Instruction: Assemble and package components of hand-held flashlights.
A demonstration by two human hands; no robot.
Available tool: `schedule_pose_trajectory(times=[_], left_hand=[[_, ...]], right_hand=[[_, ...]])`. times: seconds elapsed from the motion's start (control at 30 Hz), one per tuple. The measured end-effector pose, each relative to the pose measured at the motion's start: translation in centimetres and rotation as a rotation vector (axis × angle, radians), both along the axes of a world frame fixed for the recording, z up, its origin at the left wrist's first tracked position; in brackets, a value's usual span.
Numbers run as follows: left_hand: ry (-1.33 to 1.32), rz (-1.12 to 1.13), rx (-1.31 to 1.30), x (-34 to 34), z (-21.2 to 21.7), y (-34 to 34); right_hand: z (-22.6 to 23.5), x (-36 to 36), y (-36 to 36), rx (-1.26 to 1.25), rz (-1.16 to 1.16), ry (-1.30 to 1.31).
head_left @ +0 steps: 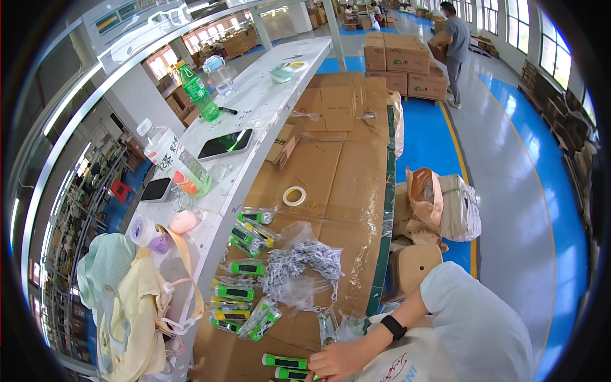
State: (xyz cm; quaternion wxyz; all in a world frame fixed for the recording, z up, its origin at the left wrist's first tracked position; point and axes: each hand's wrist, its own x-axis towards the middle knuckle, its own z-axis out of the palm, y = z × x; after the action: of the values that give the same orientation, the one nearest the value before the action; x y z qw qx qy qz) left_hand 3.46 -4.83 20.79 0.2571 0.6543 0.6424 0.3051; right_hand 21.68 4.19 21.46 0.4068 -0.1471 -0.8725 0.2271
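At the lower edge my right hand [336, 361] comes in from the right, with a black band on its wrist. Its fingers curl down over a green flashlight [291, 374] with a dark panel; the frame's edge partly cuts off the grip. Another green flashlight [284, 361] lies just beyond. My left hand is out of view. Further off, several green and yellow flashlights in clear bags [234, 293] lie in a loose row. Beside them, a tangled heap of grey-white cords [305, 264] sits on clear plastic. A small clear bag [327, 326] lies near my wrist.
A roll of tape [294, 196] lies on the cardboard-covered table [347, 165]. Along its left runs a raised white shelf [254, 95] with bottles, phones and a cloth bag [137, 318]. A stool [417, 267] and sacks [458, 210] stand right; a person [455, 48] stands by stacked cartons [404, 60].
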Motion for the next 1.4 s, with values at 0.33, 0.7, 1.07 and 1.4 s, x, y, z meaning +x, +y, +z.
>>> schedule_pose_trajectory(times=[0.33, 0.7, 1.07, 1.4], left_hand=[[-0.214, 0.026, 0.018, -1.6, 0.2, 0.0], [-0.558, 0.2, -0.292, -3.7, -0.8, -2.2], [-0.328, 0.121, -0.097, -4.8, -5.8, -4.4], [-0.334, 0.26, -0.202, -3.5, -5.6, -7.3]], right_hand=[[-3.3, 1.4, 1.3, -0.416, 0.291, -0.161], [-1.5, 1.0, 4.2, -0.333, 0.267, -0.588], [-17.0, -5.7, 7.4, -0.604, -0.136, -0.363], [-19.7, -18.1, 4.9, -0.276, -0.084, -0.766]])
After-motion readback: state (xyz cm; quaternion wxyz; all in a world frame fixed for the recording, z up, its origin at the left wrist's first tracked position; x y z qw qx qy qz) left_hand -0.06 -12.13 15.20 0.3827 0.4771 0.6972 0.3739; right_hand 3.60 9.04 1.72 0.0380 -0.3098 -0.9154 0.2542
